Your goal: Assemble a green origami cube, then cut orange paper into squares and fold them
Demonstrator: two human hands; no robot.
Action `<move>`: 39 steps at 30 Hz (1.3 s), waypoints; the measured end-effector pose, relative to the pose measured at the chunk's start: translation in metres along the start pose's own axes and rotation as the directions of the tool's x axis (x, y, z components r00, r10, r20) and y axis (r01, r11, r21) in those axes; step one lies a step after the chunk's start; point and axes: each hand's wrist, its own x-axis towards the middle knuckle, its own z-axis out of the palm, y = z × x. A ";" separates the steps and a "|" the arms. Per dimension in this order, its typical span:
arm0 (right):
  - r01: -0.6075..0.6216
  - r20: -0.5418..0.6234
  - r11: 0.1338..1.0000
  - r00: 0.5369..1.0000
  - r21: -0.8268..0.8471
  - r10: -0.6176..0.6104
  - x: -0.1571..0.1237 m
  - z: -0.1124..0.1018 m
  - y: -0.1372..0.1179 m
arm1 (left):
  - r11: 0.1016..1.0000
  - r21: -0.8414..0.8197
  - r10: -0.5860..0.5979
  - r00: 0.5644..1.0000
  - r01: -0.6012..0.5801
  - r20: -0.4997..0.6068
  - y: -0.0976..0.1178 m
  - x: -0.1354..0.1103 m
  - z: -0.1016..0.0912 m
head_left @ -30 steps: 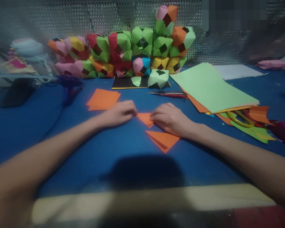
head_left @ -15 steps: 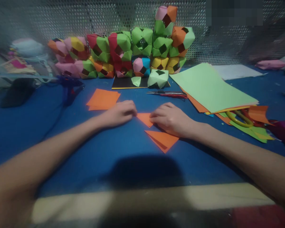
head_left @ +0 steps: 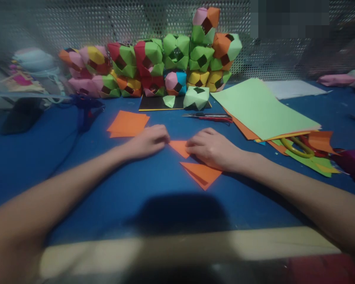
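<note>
Between my hands, a small orange folded paper triangle [head_left: 180,147] lies on the blue table [head_left: 136,185]. My left hand [head_left: 154,139] is closed at its left corner, fingers curled together. Over its right side rests my right hand [head_left: 209,148], fingers bent and pressed down, covering that part of the paper. Just below, a second orange folded triangle [head_left: 201,173] lies flat with a loose flap, its right corner against the right hand's edge. Behind the left wrist sits a small stack of orange paper squares [head_left: 127,124].
Several folded paper balls [head_left: 177,51] are stacked along the back by a perforated metal screen [head_left: 121,23]. A utility knife [head_left: 207,115] lies before them. Green paper sheets [head_left: 266,108], yellow-handled scissors [head_left: 297,148] and scraps are at right; a blue glue gun [head_left: 85,110] is at left.
</note>
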 end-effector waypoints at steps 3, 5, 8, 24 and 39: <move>0.004 0.020 1.000 1.000 0.002 -0.004 0.000 -0.001 0.000 | 1.000 0.007 -0.019 1.000 0.019 0.000 0.001 0.000 0.000; 0.011 0.027 1.000 1.000 0.007 -0.012 0.000 -0.001 0.000 | 1.000 0.007 -0.022 1.000 0.022 -0.006 0.001 0.001 0.000; 0.032 0.031 0.999 0.999 0.004 -0.032 0.000 -0.001 0.002 | 1.000 0.005 -0.019 1.000 0.019 -0.020 -0.001 0.001 0.001; 0.063 0.027 0.998 0.998 -0.010 -0.063 0.000 0.000 0.002 | 0.977 0.044 -0.203 0.976 0.207 -0.074 0.012 0.007 0.009; 0.078 0.026 0.997 0.997 -0.025 -0.077 0.000 0.000 0.002 | 0.965 0.263 0.057 0.984 -0.010 -0.169 0.036 0.002 0.022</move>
